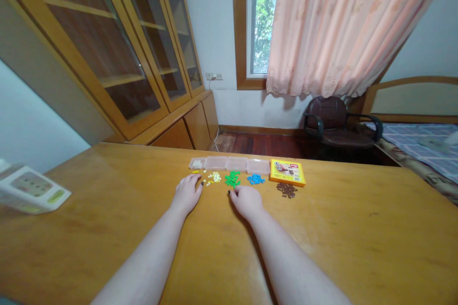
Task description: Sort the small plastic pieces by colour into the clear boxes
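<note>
On the wooden table (358, 248) lie small heaps of tiny pieces: pale yellow-white pieces (213, 177), green pieces (232, 179), blue pieces (255, 179) and brown pieces (286, 189). My left hand (187, 192) rests palm down beside the pale pieces, fingers together and curled slightly. My right hand (246, 199) lies just below the green heap with fingers curled under. What the fingers hold, if anything, is hidden. Behind the heaps stands a row of clear plastic boxes (229, 163).
A yellow box (287, 172) lies right of the clear boxes. A white carton (30, 189) sits at the table's left edge. Beyond the table are a wooden glass-door cabinet (118, 52), a dark armchair (336, 124), a bed (425, 145) and a pink curtain (343, 24).
</note>
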Available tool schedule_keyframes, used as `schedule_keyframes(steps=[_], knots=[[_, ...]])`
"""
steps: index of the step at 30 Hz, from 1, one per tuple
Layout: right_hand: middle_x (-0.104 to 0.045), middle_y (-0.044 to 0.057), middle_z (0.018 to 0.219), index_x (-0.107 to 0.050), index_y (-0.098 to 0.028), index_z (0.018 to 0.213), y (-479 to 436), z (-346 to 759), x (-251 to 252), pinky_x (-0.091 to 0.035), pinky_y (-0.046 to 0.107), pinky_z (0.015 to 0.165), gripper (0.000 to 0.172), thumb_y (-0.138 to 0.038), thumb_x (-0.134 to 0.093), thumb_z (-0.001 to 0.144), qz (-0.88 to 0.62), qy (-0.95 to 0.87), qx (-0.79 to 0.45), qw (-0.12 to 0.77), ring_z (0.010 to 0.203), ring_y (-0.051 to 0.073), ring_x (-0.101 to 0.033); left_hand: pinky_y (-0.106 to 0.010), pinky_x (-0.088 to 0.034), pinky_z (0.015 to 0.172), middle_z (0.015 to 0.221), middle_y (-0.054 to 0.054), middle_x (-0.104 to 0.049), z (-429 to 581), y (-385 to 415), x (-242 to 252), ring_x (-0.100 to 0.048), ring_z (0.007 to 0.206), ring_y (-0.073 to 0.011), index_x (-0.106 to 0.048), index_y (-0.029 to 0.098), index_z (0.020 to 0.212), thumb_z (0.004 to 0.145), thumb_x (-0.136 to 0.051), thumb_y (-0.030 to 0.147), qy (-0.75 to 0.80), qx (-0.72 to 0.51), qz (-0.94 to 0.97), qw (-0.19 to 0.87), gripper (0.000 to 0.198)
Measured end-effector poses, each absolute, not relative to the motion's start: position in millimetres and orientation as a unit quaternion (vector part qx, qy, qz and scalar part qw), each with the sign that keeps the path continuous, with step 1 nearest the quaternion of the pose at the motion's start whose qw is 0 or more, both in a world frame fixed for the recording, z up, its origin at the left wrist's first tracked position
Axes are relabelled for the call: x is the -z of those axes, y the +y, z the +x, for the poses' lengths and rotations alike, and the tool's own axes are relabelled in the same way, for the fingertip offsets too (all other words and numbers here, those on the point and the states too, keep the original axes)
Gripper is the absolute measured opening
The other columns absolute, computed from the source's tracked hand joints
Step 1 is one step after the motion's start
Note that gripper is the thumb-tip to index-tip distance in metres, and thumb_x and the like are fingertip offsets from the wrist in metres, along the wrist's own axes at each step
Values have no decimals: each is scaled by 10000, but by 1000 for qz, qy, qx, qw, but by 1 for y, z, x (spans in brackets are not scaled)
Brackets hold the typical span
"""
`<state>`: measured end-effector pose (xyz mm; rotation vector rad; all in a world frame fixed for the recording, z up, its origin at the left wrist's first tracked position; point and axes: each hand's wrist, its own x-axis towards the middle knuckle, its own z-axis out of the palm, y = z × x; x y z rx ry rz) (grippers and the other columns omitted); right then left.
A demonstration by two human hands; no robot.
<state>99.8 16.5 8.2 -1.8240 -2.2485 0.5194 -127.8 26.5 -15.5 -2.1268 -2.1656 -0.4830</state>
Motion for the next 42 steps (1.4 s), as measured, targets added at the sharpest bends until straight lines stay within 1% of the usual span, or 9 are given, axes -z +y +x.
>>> schedule_keyframes(steps=[5,10,12,15,19,25,33,36,42], knots=[[-708,55,854,-690,-218,812,17,99,-10,-413,243,656,354,-421,-407,876,-618,-760,-178,95,811,185,-647,-417,-392,880,1149,-102,-543,-125,27,13,-492,1027,-274,-526,277,1251,860,-390,382,-740,104,-661,69,428],[-708,53,846,-688,-217,805,17,100,-11,-414,246,647,351,-416,-407,874,-618,-759,-181,91,809,188,-649,-444,-376,904,1215,-139,-512,-124,26,13,-460,1079,-301,-524,211,1261,856,-390,396,-761,108,-635,71,465],[-708,54,858,-691,-222,815,17,100,-11,-418,248,663,352,-419,-405,875,-617,-760,-184,91,817,186,-647,-430,-384,911,1221,-124,-523,-124,25,13,-471,1081,-284,-532,223,1253,853,-397,346,-750,123,-647,67,439],[-709,58,877,-695,-229,835,17,99,-10,-421,255,691,361,-421,-392,879,-615,-760,-188,97,830,186,-642,-389,-389,941,1193,-58,-572,-124,24,12,-496,1085,-234,-620,270,1132,834,-404,239,-673,152,-722,45,369],[-710,57,865,-695,-230,829,17,99,-9,-422,255,681,350,-419,-403,870,-616,-758,-186,103,819,189,-645,-368,-392,982,1139,-38,-631,-126,24,13,-528,1082,-204,-669,230,1036,781,-408,158,-631,179,-755,15,372],[-710,63,871,-698,-225,835,16,99,-11,-421,252,687,382,-428,-379,886,-614,-762,-179,97,825,187,-645,-343,-459,893,925,-32,-693,-126,23,8,-594,909,-182,-700,214,870,739,-375,108,-616,187,-764,-37,367],[-710,57,855,-695,-230,824,17,99,-9,-417,246,666,362,-421,-392,876,-616,-761,-177,99,803,184,-646,-344,-432,924,1023,-31,-655,-124,20,6,-562,979,-188,-665,243,1036,764,-400,136,-597,180,-781,-14,395],[-709,58,838,-693,-228,813,18,99,-8,-414,248,657,370,-425,-387,874,-615,-762,-176,104,792,186,-644,-347,-421,931,1059,-29,-639,-124,20,8,-547,1008,-195,-675,263,1042,782,-409,164,-597,162,-786,1,385],[-708,60,834,-690,-226,810,18,100,-7,-414,251,659,362,-420,-392,871,-612,-764,-176,107,787,188,-642,-391,-379,972,1158,-60,-606,-132,26,15,-501,1101,-238,-641,249,1128,791,-401,198,-702,123,-700,54,416]])
